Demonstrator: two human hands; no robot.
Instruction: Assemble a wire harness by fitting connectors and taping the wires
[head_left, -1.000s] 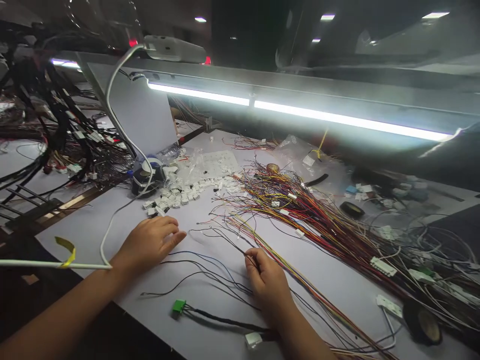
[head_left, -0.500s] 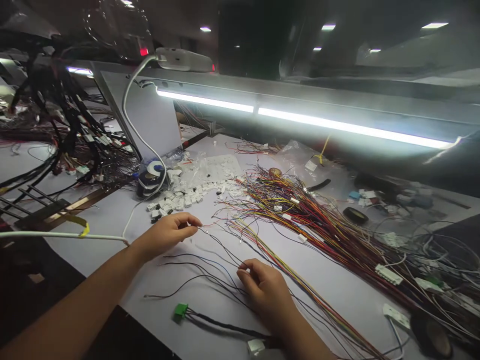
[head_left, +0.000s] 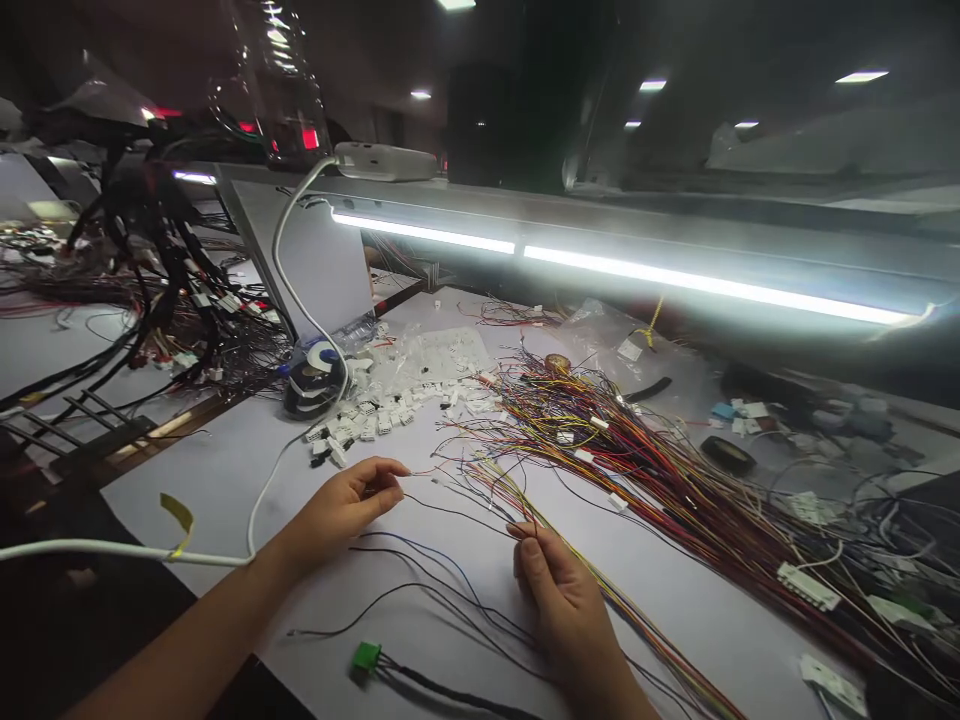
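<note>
Right grip [head_left: 556, 590] pinches dark wires [head_left: 489, 517]; one extends toward left grip [head_left: 345, 512].

A thin dark wire [head_left: 459, 511] runs, slightly bowed, from the left hand's [head_left: 341, 515] thumb to the right hand's [head_left: 559, 590] pinch (its left end is hidden); just beyond, loose-ended greyish wires [head_left: 471, 495] reach toward that pinch.

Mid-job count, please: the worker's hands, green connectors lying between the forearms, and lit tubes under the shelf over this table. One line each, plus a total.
Hands: 2, the left hand and right hand
Green connector: 1
Lit tubes: 2
Total: 5
</note>
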